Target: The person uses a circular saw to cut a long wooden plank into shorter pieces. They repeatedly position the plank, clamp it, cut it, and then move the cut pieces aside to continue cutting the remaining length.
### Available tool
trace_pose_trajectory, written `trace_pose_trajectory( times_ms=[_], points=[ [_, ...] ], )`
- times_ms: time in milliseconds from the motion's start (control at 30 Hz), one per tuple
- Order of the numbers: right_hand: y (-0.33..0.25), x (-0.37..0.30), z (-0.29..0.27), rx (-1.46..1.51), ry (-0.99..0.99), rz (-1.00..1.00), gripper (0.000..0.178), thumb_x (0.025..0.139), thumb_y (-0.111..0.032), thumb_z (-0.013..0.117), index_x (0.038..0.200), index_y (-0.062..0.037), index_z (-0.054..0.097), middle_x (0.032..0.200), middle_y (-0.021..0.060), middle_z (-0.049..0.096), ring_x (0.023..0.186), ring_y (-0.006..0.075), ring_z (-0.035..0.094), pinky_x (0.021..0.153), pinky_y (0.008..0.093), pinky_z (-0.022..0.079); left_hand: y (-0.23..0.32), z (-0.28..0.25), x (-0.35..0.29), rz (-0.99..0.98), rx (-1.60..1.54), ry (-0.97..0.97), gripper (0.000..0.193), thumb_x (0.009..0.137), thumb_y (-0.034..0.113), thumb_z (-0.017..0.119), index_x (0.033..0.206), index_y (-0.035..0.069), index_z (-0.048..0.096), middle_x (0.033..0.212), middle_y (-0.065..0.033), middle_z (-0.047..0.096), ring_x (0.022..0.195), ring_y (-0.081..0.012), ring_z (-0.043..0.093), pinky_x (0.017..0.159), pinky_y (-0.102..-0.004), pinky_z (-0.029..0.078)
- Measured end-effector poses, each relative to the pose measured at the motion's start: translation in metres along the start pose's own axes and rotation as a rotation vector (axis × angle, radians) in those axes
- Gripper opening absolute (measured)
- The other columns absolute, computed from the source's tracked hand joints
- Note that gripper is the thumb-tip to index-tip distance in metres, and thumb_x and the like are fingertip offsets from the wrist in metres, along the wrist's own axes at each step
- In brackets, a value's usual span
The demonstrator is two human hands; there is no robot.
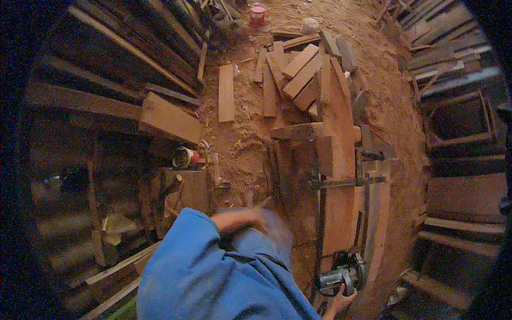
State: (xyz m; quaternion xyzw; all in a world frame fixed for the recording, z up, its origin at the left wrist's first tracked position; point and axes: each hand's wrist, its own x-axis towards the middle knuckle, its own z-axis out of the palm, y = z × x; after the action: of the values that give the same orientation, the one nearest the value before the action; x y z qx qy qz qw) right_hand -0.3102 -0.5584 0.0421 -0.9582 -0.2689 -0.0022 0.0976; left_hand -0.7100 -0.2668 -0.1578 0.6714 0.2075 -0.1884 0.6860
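Note:
My right hand [340, 302] is closed around the handle of a circular saw [335, 279] at the lower right. The saw rests on a long reddish-brown board [337, 213] on the workbench. My left forearm crosses in front of my body, and my left hand [265, 220] is smeared by motion near my leg. Its fingers cannot be made out, nor whether it holds anything. A dark metal bar clamp [346, 182] lies across the board farther along the bench.
Several cut planks [301, 69] lie heaped beyond the bench, and a single plank [226, 93] lies on the sawdust-covered ground. A red bucket [257, 15] stands at the far end. A paint tin [184, 157] lies at left. Stacked timber [458, 226] lines the right side.

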Motion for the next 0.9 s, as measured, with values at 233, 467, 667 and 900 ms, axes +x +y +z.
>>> trace_pose_trajectory(
  times_ms=[233,467,667,900],
  points=[
    [-0.007,0.003,-0.009,-0.051,0.018,0.048,0.074,0.076,-0.061,0.072,0.117,-0.0037,0.051,0.108,0.0223,0.062,0.099,0.0432,0.058,0.084,0.0494,0.045,-0.214,-0.022,-0.235,-1.451,-0.380,0.903,0.050,0.099,0.041,0.044,0.131,0.003,0.054,0.140,-0.0100,0.050,0.130,-0.0255,0.047,0.102,-0.0450,0.042],
    [0.010,0.000,-0.009,-0.224,0.071,-0.017,0.075,0.077,-0.060,0.072,0.117,0.0007,0.051,0.109,0.0223,0.061,0.102,0.0413,0.057,0.088,0.0470,0.044,0.032,0.027,0.069,0.158,-1.095,-0.042,0.055,0.101,0.027,0.047,0.150,0.007,0.030,0.159,-0.0079,0.021,0.142,-0.0322,0.027,0.116,-0.0436,0.024],
    [0.005,-0.003,0.001,0.011,0.068,0.023,0.070,0.078,-0.055,0.073,0.116,-0.0001,0.052,0.109,0.0216,0.060,0.102,0.0400,0.056,0.092,0.0450,0.043,0.185,0.079,0.101,0.688,-0.280,-0.739,0.064,0.100,0.048,0.045,0.144,0.002,0.039,0.149,-0.0151,0.040,0.140,-0.0286,0.033,0.116,-0.0427,0.024],
    [0.048,0.006,0.035,-0.164,0.168,-0.172,0.069,0.078,-0.057,0.073,0.114,-0.0020,0.053,0.107,0.0224,0.060,0.099,0.0401,0.057,0.085,0.0464,0.044,-0.184,-0.051,-0.087,-1.317,-0.017,0.650,0.078,0.084,0.057,0.050,0.140,0.002,0.046,0.139,-0.0201,0.051,0.131,-0.0353,0.046,0.109,-0.0488,0.036]
  ],
)
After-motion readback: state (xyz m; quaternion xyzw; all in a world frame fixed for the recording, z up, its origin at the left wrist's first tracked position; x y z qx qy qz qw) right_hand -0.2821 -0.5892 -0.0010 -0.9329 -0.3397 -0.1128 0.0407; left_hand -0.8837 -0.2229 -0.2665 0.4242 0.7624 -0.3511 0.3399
